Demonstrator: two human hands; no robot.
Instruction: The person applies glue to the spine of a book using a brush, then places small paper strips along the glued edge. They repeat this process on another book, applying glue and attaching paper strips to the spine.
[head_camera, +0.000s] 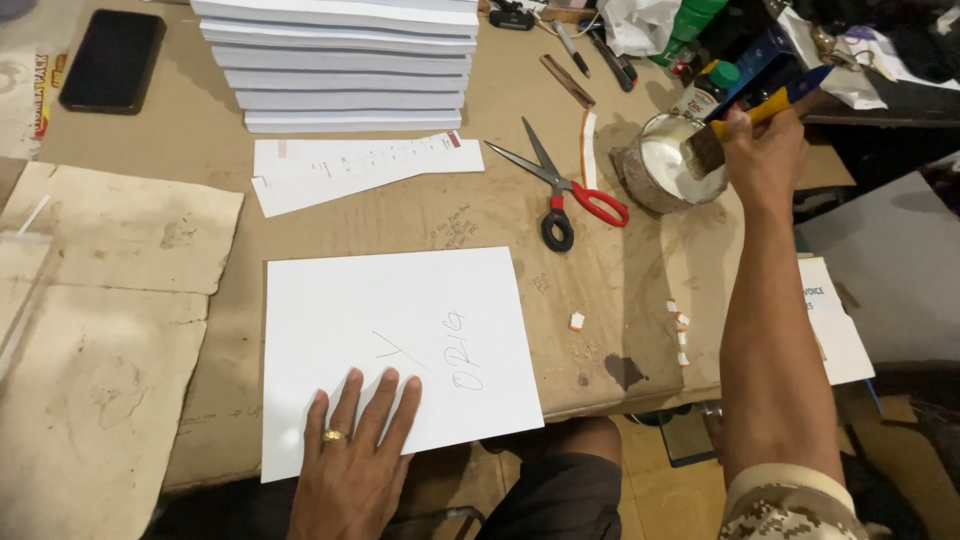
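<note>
My left hand lies flat, fingers apart, on the near edge of a white sheet with pencil marks, resting on the brown paper-covered table. There is a ring on one finger. My right hand is closed around a paintbrush with a yellow and blue handle. The bristles are dipped at the rim of a round tin of white glue at the right side of the table.
A stack of white paper blocks stands at the back. White strips lie before it. Red-and-black scissors lie mid-table, a black phone at far left. Pens, bottles and clutter crowd the back right.
</note>
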